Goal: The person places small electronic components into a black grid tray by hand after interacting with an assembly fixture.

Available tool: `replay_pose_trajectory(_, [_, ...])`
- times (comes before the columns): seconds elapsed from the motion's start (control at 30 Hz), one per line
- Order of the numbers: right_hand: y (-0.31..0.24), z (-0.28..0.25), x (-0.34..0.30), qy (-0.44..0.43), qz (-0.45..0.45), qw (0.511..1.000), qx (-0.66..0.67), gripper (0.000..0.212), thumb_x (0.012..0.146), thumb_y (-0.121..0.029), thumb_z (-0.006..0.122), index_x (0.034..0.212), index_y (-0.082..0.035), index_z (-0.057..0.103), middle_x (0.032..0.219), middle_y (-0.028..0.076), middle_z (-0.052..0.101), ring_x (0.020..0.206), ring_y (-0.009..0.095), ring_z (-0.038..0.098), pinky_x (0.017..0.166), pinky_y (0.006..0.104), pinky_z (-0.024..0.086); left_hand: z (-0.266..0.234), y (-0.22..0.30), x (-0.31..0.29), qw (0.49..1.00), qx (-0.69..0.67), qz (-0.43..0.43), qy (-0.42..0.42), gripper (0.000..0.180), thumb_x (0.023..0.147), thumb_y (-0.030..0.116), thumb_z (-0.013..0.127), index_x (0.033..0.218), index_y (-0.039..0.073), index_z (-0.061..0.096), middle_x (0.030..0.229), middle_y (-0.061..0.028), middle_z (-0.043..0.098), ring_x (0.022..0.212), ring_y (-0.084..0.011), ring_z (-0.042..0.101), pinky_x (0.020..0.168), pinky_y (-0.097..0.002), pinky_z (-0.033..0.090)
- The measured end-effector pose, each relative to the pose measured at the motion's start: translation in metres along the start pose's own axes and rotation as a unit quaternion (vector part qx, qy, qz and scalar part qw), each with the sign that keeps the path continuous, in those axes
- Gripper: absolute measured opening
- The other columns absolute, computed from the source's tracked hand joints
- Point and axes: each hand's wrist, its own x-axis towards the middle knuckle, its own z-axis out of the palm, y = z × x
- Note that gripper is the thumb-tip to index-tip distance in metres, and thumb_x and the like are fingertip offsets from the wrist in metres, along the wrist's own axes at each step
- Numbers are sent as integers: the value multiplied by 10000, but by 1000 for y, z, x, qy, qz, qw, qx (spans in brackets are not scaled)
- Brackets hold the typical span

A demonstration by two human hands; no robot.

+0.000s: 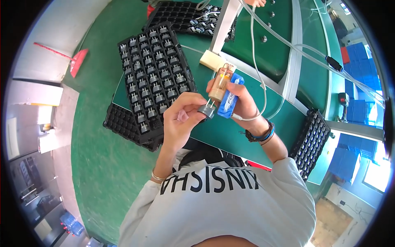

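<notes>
Left hand (180, 119): thumb and fingertips cover part of the black plug (207, 110); whether its pins touch the tan device (219, 87) cannot be told. Right hand (246, 101): most fingers hidden behind device and blue block (231, 96). Left of left fingers: upper tray (184, 61) hides much of lower tray (125, 124). Beyond both hands' fingers: pale pieces (200, 29) too small to tell; co-worker's hand (258, 2) cut by top edge.

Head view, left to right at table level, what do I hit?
Red long-handled dustpan-shaped tool → large black plastic tray of pronged plugs → round black two-pronged plug → blue-wrapped rectangular block → smaller black celled tray
</notes>
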Motion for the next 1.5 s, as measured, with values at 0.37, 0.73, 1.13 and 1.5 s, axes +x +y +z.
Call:
replay_pose_trajectory(0.37, [8,-8,-21,-85,16,996,-31,492,823,-412,532,1119,-24,477,1023,91,556,900,163,568,805,290,456,33,1,-20,994,55,67,73,341,738,-106,633,1047,-11,524,992,-69,506,918,-156,576,815,-265,477])
replay_pose_trajectory(0.73, [16,-123,89,94,-299,790,-527,287,799,-218,568,961,15,525,734,184,563,642,277,585,632,351,468,-63,60,-56,736,664,-35,131,104,760,-34,571,848,22,583,874,-78,588,812,-252,544,749,-329,435])
replay_pose_trajectory(1.13, [19,-116,87,97,-272,761,-581,427,760,-219,675,1055,2,459,843,197,585,749,358,602,658,375,479,-77,69,-63,676,729,-104,36,148,733,-13,608,876,-13,571,878,-100,572,838,-260,553,753,-341,435])
replay_pose_trajectory(1.5, [27,-129,96,139,-311,738,-583,449,731,-230,710,1055,-37,466,977,188,581,868,372,586,734,380,474,-80,63,-58,651,755,-78,20,120,735,16,635,848,-23,622,847,-119,600,797,-277,583,721,-332,462])
